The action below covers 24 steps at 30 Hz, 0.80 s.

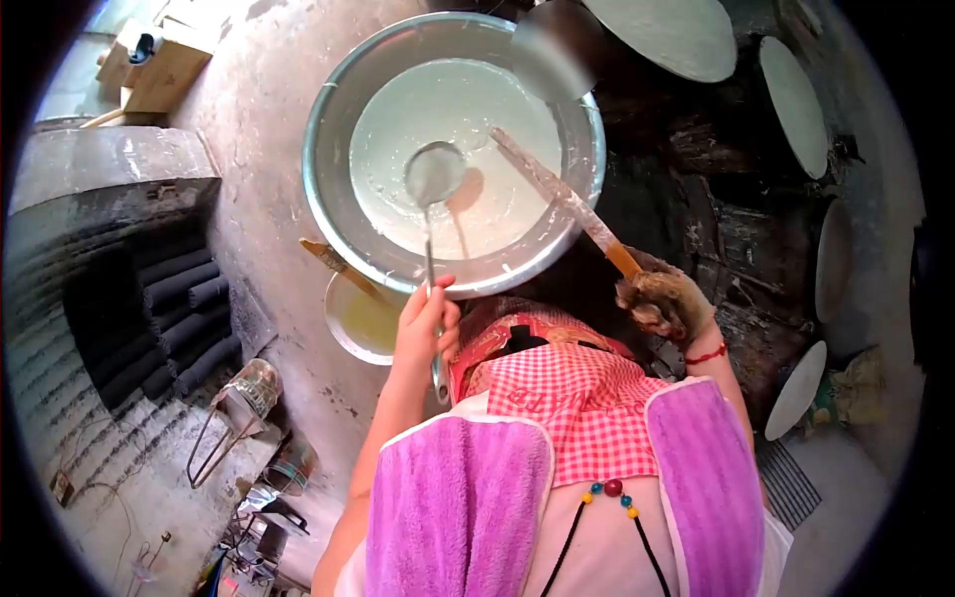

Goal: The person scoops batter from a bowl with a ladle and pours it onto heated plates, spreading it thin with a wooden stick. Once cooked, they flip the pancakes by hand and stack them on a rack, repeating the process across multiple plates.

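My left hand [428,320] is closed around the long metal handle of a round mesh skimmer [435,175]. The skimmer's head hangs over white batter-like liquid [527,189] in a large metal basin [333,189], casting a shadow on it. In my right hand [665,300], which wears a dirty, worn glove, is a flat wooden paddle [567,199]. Its white-coated blade slants across the basin's right rim, with its tip over the liquid. Below the basin's left side sits a smaller bowl [336,336] of yellowish liquid, with a wooden-handled tool [338,267] resting across it.
Several round, pale lids or pans [794,107] stand along the dark stove-like structure on the right. Stacked black cylinders, perhaps briquettes [164,318], lie at left beside a metal bucket [257,386]. A wooden box [164,75] is at upper left. A blurred patch covers the basin's upper right rim.
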{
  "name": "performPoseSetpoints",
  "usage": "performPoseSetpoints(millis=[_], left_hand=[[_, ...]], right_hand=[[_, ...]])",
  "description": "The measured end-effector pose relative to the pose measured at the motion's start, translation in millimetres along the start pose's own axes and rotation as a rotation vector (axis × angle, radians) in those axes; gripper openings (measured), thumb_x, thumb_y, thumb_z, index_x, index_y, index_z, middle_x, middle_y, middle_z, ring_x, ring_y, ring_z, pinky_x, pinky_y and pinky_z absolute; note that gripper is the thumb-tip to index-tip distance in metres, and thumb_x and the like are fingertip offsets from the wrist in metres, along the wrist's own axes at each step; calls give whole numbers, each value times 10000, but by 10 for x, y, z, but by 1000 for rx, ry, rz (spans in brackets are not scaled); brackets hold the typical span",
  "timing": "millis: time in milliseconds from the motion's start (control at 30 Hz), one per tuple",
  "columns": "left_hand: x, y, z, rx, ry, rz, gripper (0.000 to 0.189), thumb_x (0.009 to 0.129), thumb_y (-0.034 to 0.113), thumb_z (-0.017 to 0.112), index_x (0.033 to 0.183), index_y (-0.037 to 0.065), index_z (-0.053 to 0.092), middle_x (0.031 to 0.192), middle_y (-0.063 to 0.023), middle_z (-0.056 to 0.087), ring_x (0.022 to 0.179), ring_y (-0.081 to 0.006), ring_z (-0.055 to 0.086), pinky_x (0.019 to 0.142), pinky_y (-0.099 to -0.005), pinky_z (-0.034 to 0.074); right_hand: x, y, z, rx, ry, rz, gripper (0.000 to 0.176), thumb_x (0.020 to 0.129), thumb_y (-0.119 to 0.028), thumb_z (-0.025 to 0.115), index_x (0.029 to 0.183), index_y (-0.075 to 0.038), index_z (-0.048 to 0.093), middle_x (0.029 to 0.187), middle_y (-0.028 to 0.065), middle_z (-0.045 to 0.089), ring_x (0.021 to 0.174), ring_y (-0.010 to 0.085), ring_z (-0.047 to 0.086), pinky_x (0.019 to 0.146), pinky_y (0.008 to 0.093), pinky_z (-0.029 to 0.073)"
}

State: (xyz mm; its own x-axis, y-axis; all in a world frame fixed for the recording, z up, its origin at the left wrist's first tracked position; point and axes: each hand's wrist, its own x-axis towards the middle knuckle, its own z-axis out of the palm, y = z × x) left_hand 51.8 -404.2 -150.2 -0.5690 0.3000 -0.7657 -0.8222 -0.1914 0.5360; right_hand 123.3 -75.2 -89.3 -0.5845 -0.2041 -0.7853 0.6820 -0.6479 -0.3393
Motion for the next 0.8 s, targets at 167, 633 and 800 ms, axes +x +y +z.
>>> performPoseSetpoints(millis=[167, 633, 800], left_hand=[[1397, -298, -383, 1109, 242, 170, 328, 932, 277, 477, 937, -45, 543, 879, -289, 603, 885, -470, 558, 768, -508, 434], [1238, -201, 203, -102, -14, -264, 239, 954, 253, 502, 937, 14, 510, 560, 59, 338, 395, -55, 301, 355, -232, 307], [199, -32, 945, -257, -80, 30, 217, 943, 239, 523, 973, 27, 490, 544, 70, 309, 378, -41, 286, 333, -237, 321]], right_hand=[[776, 190, 187, -503, 184, 296, 580, 810, -64, 621, 1355, -76, 424, 702, 34, 570, 444, 51, 417, 366, 193, 301], [916, 666, -581, -1188, 54, -448, 552, 818, -175, 666, 1335, -117, 481, 985, 86, 663, 792, 184, 626, 690, 315, 510], [180, 412, -343, -1643, 167, -740, 407, 855, -283, 602, 1224, -118, 558, 885, 147, 581, 827, 338, 592, 749, 425, 488]])
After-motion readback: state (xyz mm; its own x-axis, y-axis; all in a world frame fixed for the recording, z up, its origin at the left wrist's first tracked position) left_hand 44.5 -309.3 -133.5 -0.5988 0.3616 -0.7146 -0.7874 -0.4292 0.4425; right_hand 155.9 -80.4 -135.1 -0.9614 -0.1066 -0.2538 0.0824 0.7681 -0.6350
